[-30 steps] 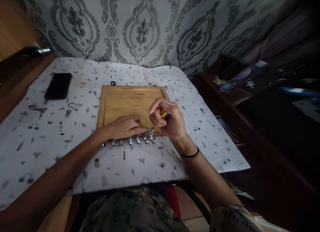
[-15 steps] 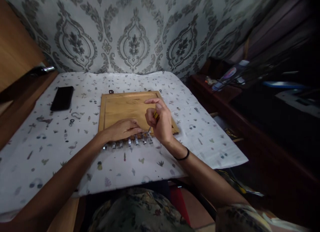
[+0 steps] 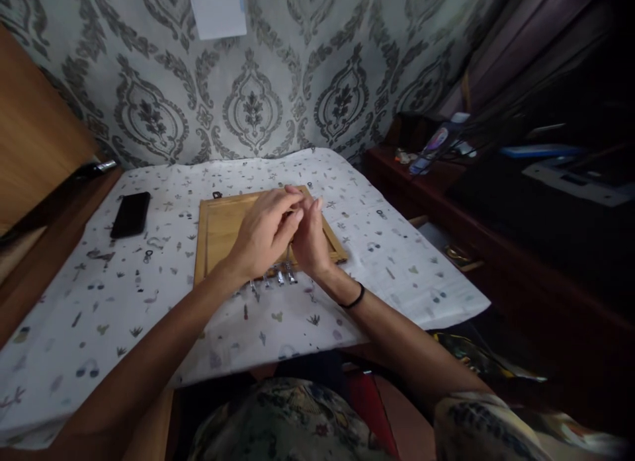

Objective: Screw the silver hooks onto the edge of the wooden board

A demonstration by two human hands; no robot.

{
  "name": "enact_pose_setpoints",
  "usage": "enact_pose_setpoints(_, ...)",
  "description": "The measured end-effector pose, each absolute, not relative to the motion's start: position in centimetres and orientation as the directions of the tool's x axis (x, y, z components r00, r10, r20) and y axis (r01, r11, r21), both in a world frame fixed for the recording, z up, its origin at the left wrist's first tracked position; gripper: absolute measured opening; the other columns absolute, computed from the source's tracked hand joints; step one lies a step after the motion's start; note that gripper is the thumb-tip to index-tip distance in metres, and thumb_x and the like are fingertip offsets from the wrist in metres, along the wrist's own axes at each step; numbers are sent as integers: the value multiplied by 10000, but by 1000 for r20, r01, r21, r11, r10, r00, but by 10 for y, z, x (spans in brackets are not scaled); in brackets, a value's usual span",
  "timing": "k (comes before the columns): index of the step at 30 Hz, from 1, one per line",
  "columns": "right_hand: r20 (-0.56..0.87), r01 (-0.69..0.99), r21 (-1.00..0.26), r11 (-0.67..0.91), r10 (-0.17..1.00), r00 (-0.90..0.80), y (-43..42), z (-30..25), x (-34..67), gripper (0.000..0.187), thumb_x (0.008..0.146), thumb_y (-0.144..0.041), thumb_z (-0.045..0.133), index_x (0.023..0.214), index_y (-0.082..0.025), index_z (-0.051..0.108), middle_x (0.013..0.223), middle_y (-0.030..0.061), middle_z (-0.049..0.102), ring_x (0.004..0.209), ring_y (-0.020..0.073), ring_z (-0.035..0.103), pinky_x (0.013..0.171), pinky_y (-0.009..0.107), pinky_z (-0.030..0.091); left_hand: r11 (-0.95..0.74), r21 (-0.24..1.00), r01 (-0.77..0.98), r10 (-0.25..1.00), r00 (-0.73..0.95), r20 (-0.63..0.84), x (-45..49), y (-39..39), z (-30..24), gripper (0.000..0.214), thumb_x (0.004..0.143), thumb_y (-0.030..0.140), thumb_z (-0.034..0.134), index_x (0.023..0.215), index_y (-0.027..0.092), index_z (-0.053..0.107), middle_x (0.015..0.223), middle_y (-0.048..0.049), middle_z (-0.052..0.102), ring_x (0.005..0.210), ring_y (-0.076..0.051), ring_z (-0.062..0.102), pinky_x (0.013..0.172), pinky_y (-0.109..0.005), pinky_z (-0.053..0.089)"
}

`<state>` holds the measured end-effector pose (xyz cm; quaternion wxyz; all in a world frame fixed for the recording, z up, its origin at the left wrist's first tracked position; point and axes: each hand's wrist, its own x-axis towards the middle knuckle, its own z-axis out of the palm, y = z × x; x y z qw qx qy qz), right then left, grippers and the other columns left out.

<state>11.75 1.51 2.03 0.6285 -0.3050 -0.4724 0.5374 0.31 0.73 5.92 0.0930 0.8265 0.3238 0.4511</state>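
A wooden board (image 3: pixel 218 229) lies on the patterned cloth in front of me. Several small metal pieces (image 3: pixel 278 276) stand in a row along its near edge. My left hand (image 3: pixel 262 233) is raised over the board, its fingers curled against my right hand (image 3: pixel 307 239). My right hand stands upright beside it with the fingers pressed together. Both hands meet above the right end of the metal row. Whatever they hold between them is hidden; the yellow-handled tool seen earlier does not show.
A black phone (image 3: pixel 131 214) lies on the cloth (image 3: pixel 99 295) at the far left. A dark wooden shelf (image 3: pixel 496 249) with clutter runs along the right. A paper note (image 3: pixel 218 11) hangs on the patterned wall. A black torch-like thing (image 3: pixel 94 168) lies at the left edge.
My left hand lifted off the metal row and came up against my right hand. The right hand turned upright and hid the yellow tool. My head tilted up.
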Motion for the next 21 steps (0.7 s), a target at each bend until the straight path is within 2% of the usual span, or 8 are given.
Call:
enact_pose_setpoints(2, 294, -441, -859, 260, 956, -8, 18, 18, 118, 552, 1057, -650, 285, 1276, -245, 591, 1120, 56, 672, 1146, 213, 656, 997, 366, 568, -774, 432, 463, 623, 433, 652, 11, 11, 59, 229, 1011, 194, 473, 1071, 155, 690, 1093, -103, 728, 1039, -232, 664, 915, -364, 528)
enact_pose_setpoints(5, 277, -488, -840, 237, 961, -11, 22, 13, 122, 575, 1050, -668, 301, 1273, -230, 600, 1227, 76, 670, 1264, 222, 624, 1120, 392, 518, -760, 443, 475, 645, 472, 600, 13, 15, 56, 221, 996, 164, 468, 1002, 166, 688, 1034, -86, 731, 981, -227, 673, 857, -346, 524)
enact_pose_setpoints(8, 299, -350, -895, 276, 954, -11, 16, 6, 135, 616, 1024, -719, 324, 1274, -229, 601, 1180, 83, 681, 1160, 225, 667, 1026, 392, 570, -755, 461, 467, 655, 495, 571, 10, 16, 54, 258, 1014, 178, 442, 1039, 176, 699, 1018, -74, 746, 925, -209, 680, 835, -332, 519)
enact_pose_setpoints(10, 361, -127, -925, 359, 933, 8, 3, -1, 147, 568, 1000, -718, 420, 1193, -223, 620, 1060, 64, 683, 984, 203, 676, 885, 355, 587, -745, 479, 464, 667, 492, 560, 7, 14, 53, 278, 1028, 192, 433, 1089, 180, 703, 1046, -74, 755, 931, -203, 688, 846, -327, 517)
enact_pose_setpoints(12, 368, -28, -929, 370, 928, 63, -17, -10, 160, 442, 952, -646, 597, 998, -208, 636, 886, 28, 639, 817, 178, 611, 764, 312, 533, -735, 490, 468, 677, 477, 560, 6, 14, 51, 283, 1039, 219, 437, 1115, 182, 707, 1054, -75, 756, 933, -200, 691, 848, -323, 514)
enact_pose_setpoints(15, 271, 281, -922, 265, 962, -16, -45, -25, 171, 388, 939, -575, 613, 814, -208, 605, 689, -8, 566, 627, 152, 511, 594, 283, 403, -739, 495, 457, 673, 468, 574, 5, 13, 48, 290, 1050, 245, 437, 1118, 185, 712, 1043, -74, 750, 934, -196, 689, 846, -316, 514)
enact_pose_setpoints(18, 167, 494, -852, 172, 984, -55, -57, -35, 169, 305, 840, -494, 731, 821, -210, 620, 653, -16, 574, 593, 154, 493, 585, 286, 356, -743, 507, 437, 669, 466, 580, 7, 14, 48, 299, 1055, 248, 427, 1118, 186, 713, 1034, -75, 745, 949, -191, 687, 856, -307, 517)
enact_pose_setpoints(21, 104, 596, -792, 131, 991, -80, -54, -37, 163, 227, 825, -393, 754, 788, -212, 621, 688, 0, 639, 610, 159, 539, 602, 278, 367, -737, 522, 430, 676, 461, 575, 8, 14, 48, 299, 1054, 251, 429, 1119, 182, 713, 1023, -77, 735, 936, -188, 687, 846, -304, 521)
